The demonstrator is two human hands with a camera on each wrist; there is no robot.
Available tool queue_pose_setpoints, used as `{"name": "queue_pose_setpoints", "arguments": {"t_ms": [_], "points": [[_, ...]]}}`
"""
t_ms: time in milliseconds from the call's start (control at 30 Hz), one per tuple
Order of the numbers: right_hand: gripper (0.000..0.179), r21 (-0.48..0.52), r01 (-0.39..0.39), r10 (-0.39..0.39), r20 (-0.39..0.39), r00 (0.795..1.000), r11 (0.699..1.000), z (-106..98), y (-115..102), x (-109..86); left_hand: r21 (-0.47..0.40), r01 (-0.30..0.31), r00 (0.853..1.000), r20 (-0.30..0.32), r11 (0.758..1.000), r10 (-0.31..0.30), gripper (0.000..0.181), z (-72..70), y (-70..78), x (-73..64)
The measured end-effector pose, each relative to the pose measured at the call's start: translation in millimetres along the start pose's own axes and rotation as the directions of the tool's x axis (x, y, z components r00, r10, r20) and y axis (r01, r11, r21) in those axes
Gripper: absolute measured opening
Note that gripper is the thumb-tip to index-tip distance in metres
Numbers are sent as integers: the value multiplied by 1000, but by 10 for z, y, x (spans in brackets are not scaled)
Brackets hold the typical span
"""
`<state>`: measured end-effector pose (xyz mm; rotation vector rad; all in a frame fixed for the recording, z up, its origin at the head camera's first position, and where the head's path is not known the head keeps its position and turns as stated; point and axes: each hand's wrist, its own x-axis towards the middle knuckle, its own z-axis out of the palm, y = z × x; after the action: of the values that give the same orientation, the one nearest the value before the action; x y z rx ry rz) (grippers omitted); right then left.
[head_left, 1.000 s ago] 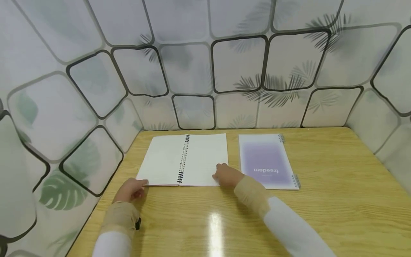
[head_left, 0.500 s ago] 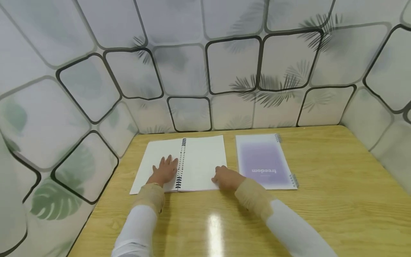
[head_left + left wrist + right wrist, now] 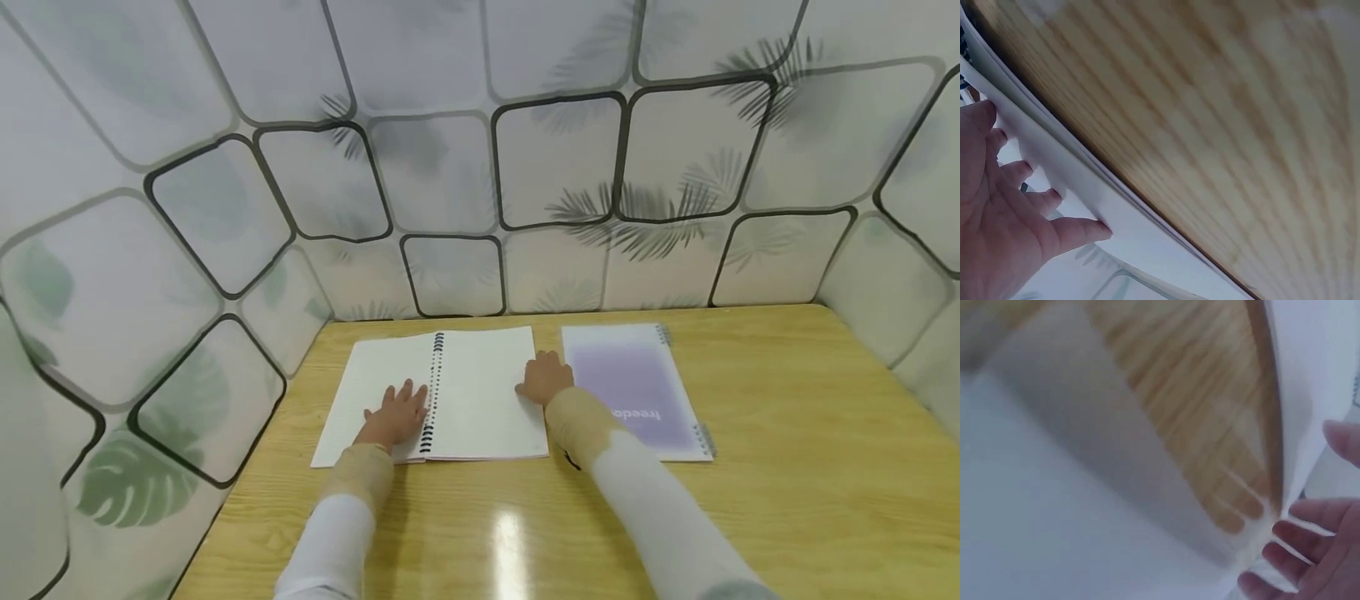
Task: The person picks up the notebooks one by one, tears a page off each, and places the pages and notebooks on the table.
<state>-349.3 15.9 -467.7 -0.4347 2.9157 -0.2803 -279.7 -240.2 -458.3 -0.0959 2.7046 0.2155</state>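
A spiral-bound notebook [image 3: 483, 400] lies open on the wooden table, its pages pale and its dark coil [image 3: 427, 433] running down the middle. My left hand [image 3: 396, 417] rests on the left page with its fingers spread, fingertips close to the coil. In the left wrist view, that page [image 3: 1066, 162] slopes under the fingertips. My right hand [image 3: 545, 379] is at the right page's outer edge, between this notebook and a purple-covered notebook [image 3: 615, 375]. The right wrist view shows its fingers [image 3: 1316, 540] loosely extended, with the thumb [image 3: 1342, 442] over the page edge.
The purple notebook has "freedom" printed upside down on its cover and its coil on the right; my right wrist partly covers it. Patterned panels [image 3: 442, 175] rise behind the wooden table [image 3: 810, 433] and along both sides.
My left hand has moved from the left page's lower corner onto the page beside the coil, fingers spreading. My right hand has slid from the lower right page up and rightward to its outer edge.
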Motion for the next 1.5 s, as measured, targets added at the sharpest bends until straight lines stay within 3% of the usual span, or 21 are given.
{"name": "queue_pose_setpoints", "arguments": {"t_ms": [167,367,500,633,733,833,967,1133,1233,1367,1500], "points": [[56,30,-101,100,38,994,994,45,18,74,7,16,1000,14,1000,-16,52,19,27,26],[49,35,-115,117,-67,991,993,30,-28,89,25,10,1000,1,1000,-10,52,-24,28,69],[35,121,-75,96,-177,980,990,-40,-142,50,39,-7,1000,1,999,7,52,-70,41,96],[28,232,-5,79,-311,947,973,-89,-237,18,6,-4,1000,9,1000,4,53,-101,126,135],[16,205,56,30,-396,918,977,-110,-297,2,-30,30,999,29,999,-29,55,-113,188,163],[11,120,103,-40,-440,897,987,-117,-350,-25,-7,47,998,29,999,-47,57,-134,221,188],[13,76,195,-146,-418,896,978,-110,-438,-89,32,37,999,25,999,-38,61,-191,220,207],[20,35,361,-329,-340,881,932,-95,-575,-175,59,6,999,33,998,-8,57,-300,201,229],[19,14,415,-392,-300,870,910,-54,-624,-221,53,-30,999,21,998,29,55,-327,182,252],[8,9,411,-393,-281,876,911,15,-611,-254,26,-79,997,13,997,79,61,-339,151,239],[31,12,347,-328,-293,898,938,25,-601,-258,15,-117,993,-8,993,117,71,-377,117,198]]}}
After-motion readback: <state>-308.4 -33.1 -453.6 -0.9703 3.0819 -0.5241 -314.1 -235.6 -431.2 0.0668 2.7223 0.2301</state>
